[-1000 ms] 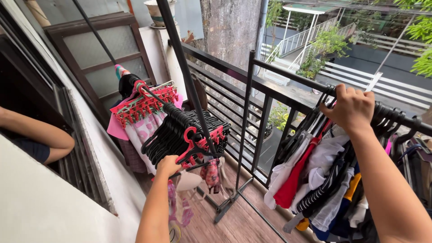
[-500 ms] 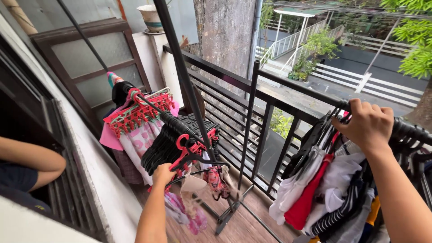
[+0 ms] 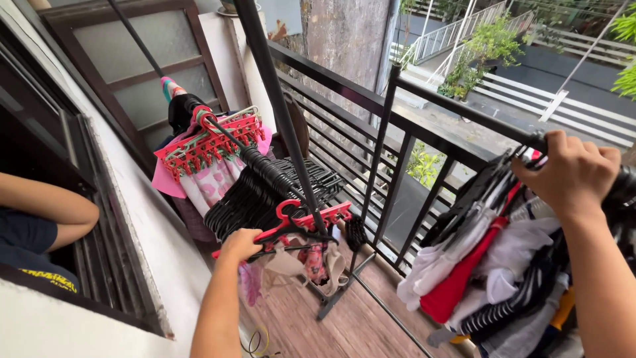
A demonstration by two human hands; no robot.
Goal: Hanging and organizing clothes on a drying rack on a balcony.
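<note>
The left hand (image 3: 240, 244) is clamped on a red clip hanger (image 3: 301, 223) — its long bar running roughly level, rising slightly rightward, small garments dangling beneath, beside the black hangers (image 3: 262, 192). The right hand (image 3: 573, 174) grips the black rail (image 3: 464, 114) above the hung clothes (image 3: 483, 265).

Two bare hands are up: the left hand (image 3: 240, 243) and the right hand (image 3: 572, 174). Two red plastic peg hangers: the lower red plastic peg hanger (image 3: 301, 224), the upper red peg hanger (image 3: 207, 144). One bunch of black plastic coat hangers (image 3: 262, 192). One co-worker's forearm (image 3: 46, 205).
</note>
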